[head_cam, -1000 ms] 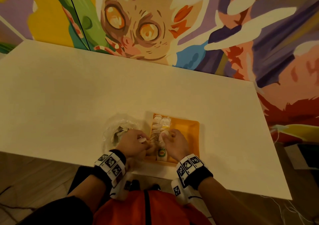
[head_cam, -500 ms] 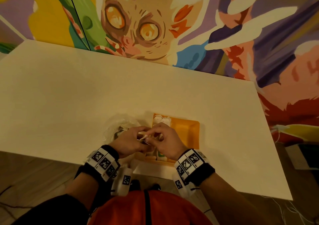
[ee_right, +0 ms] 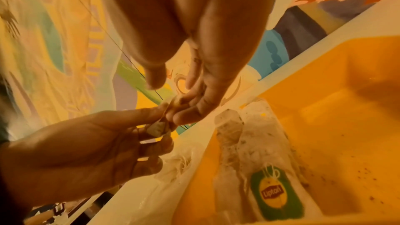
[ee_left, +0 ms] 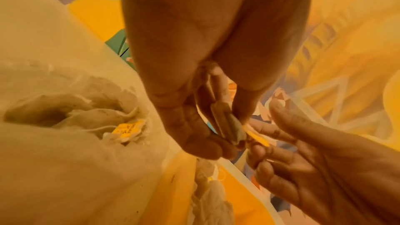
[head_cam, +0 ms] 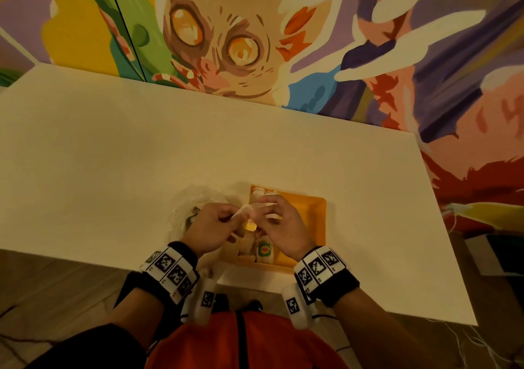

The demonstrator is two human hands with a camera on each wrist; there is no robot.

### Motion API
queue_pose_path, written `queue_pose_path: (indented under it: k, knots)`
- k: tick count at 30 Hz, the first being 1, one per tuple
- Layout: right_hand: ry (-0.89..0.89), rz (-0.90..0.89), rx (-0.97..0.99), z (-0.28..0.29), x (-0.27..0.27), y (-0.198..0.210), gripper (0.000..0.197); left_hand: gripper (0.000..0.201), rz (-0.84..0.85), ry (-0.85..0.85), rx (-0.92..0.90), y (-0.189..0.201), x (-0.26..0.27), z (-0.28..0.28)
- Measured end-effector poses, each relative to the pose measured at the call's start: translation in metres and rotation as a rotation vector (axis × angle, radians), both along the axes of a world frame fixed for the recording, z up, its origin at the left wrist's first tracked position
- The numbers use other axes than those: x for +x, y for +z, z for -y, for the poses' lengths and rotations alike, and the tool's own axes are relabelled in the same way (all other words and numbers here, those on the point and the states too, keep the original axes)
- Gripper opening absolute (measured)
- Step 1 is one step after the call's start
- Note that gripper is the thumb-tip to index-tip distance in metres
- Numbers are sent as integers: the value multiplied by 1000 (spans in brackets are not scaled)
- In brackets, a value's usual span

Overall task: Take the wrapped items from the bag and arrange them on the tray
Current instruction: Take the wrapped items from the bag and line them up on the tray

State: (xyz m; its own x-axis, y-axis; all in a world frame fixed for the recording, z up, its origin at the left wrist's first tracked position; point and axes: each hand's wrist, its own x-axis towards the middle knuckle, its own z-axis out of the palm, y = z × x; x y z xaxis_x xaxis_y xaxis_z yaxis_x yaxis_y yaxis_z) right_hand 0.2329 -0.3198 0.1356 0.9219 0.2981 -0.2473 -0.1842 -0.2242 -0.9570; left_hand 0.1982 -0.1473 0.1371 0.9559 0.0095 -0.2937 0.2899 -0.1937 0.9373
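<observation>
Orange tray [head_cam: 313, 215] sits right under both hands, so the drop is short. Left hand [head_cam: 211, 228] and right hand [head_cam: 283, 227] each pinch an end of one tea bag [head_cam: 256, 207], long axis running hand to hand, above the bags already laid [ee_right: 249, 143]. Further left, the plastic bag [ee_left: 65, 160] holds more.

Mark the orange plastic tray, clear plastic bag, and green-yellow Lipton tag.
orange plastic tray [head_cam: 313, 212]: head view, bare floor near the far right corner.
clear plastic bag [ee_left: 65, 168]: left wrist view, crumpled near wall.
green-yellow Lipton tag [ee_right: 273, 192]: right wrist view, logo centre.
</observation>
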Motion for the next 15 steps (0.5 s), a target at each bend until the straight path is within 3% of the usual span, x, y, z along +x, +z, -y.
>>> queue_pose_path:
  k: [2,8,15]
  knots:
    - [-13,-14,42,0,-1,-3,38,17,-17,73,-56,0,-1,1]
    - [-183,-50,155,-1,-2,3,27,18,-47,148,-131,-4,-2,4]
    - [-206,-36,140,-4,0,1,7,21,-36,38,-142,-2,-4,7]
